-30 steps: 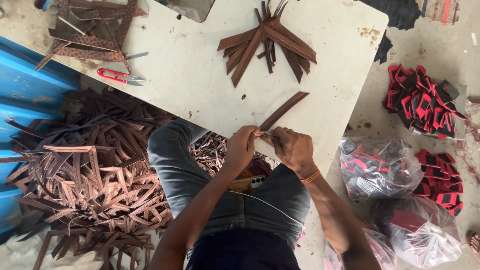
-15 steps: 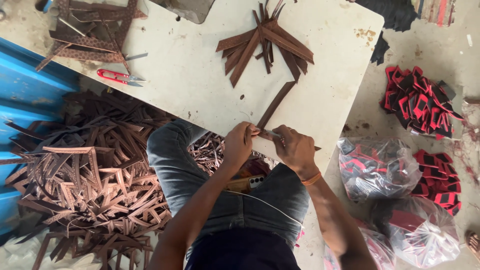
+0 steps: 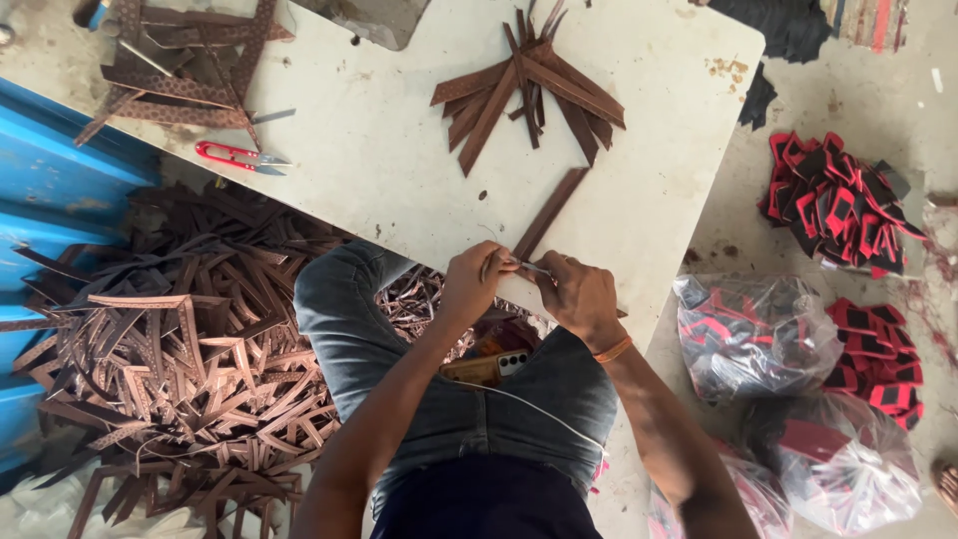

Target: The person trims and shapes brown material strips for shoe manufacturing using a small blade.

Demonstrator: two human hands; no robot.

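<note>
Left hand (image 3: 474,284) pinches long brown leather strip (image 3: 549,213); right hand (image 3: 579,294) grips small metal tool (image 3: 532,267). Risk: tool slips, nicking fingertips.

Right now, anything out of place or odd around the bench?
Mostly loose stock: a big heap of brown strips sprawls over the floor beside the table. A phone sticks halfway out of the person's pocket. Both hands, left hand and right hand, grip one strip.

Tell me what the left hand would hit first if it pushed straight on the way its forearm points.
Probably the brown strip that the left hand pinches, which runs up-right across the white table. Beyond it lies the fanned pile of brown strips. Depth is hard to judge.
</note>
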